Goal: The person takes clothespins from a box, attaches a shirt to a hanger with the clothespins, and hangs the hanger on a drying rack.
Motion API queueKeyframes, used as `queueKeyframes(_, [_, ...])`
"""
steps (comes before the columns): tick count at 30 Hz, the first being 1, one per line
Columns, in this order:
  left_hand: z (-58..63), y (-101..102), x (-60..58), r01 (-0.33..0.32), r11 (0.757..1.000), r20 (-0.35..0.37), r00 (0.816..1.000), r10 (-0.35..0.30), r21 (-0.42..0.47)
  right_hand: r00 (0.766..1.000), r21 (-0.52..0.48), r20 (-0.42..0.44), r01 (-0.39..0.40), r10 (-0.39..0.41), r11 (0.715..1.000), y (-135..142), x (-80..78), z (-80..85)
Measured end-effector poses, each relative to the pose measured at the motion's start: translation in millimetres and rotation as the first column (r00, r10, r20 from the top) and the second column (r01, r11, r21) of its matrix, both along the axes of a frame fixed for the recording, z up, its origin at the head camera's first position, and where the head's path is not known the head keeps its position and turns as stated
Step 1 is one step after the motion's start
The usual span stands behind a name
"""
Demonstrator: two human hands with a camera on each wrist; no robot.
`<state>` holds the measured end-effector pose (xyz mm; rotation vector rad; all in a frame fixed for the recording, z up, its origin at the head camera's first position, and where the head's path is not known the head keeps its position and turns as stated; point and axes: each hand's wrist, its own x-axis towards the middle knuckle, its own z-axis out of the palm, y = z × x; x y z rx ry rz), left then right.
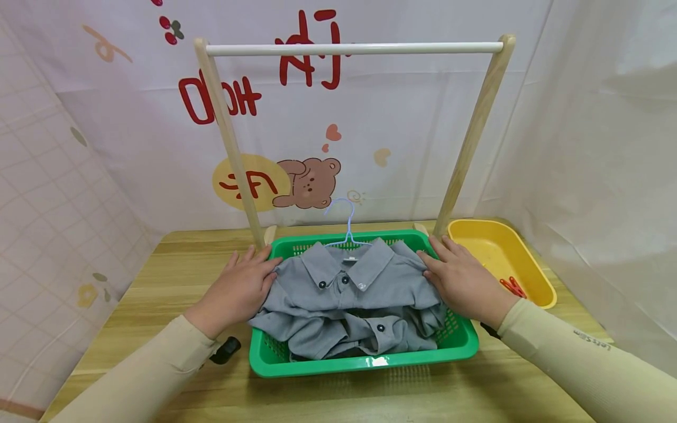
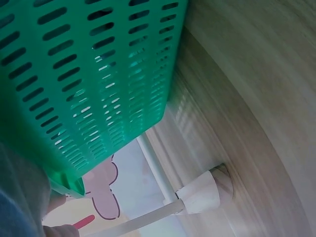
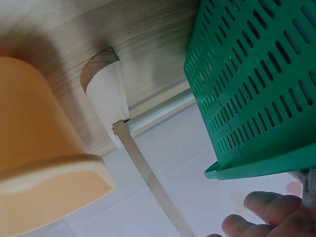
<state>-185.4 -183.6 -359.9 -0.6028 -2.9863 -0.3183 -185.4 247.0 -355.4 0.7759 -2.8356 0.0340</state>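
Observation:
A grey button-up shirt (image 1: 344, 294) lies bunched in a green basket (image 1: 370, 363), collar toward the back. From its collar rises the hook of a light-blue hanger (image 1: 349, 222); the rest of the hanger is hidden in the cloth. My left hand (image 1: 238, 288) rests at the shirt's left shoulder, over the basket's left rim, fingers extended forward. At the opposite shoulder, my right hand (image 1: 465, 282) touches the cloth with its fingers spread. In the right wrist view, fingertips (image 3: 264, 210) show just beyond the basket's rim.
Behind the basket stands a rack with wooden posts (image 1: 478, 132) and a white crossbar (image 1: 354, 49). A yellow tray (image 1: 547, 288) holding red clips (image 1: 513, 286) sits to the right. Everything stands on a wooden table (image 1: 158, 294), with printed cloth (image 1: 412, 117) behind.

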Motion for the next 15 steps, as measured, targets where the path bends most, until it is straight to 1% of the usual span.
queueKeyframes(3, [-0.3, -0.4, -1.0, 0.002, 1.000, -0.018, 1.000, -0.002, 0.002, 1.000, 0.007, -0.022, 0.002, -0.002, 1.000, -0.1, -0.5, 0.4])
queueKeyframes(10, [1.1, -1.4, -1.4, 0.008, 1.000, -0.072, 0.997, -0.009, -0.012, 0.993, -0.011, -0.114, -0.019, 0.017, 1.000, 0.4, -0.6, 1.5])
queueKeyframes(15, [4.0, -0.6, -1.1, 0.004, 1.000, -0.093, 0.996, -0.006, -0.030, 0.990, -0.015, -0.139, -0.015, 0.013, 1.000, 0.9, -0.8, 4.6])
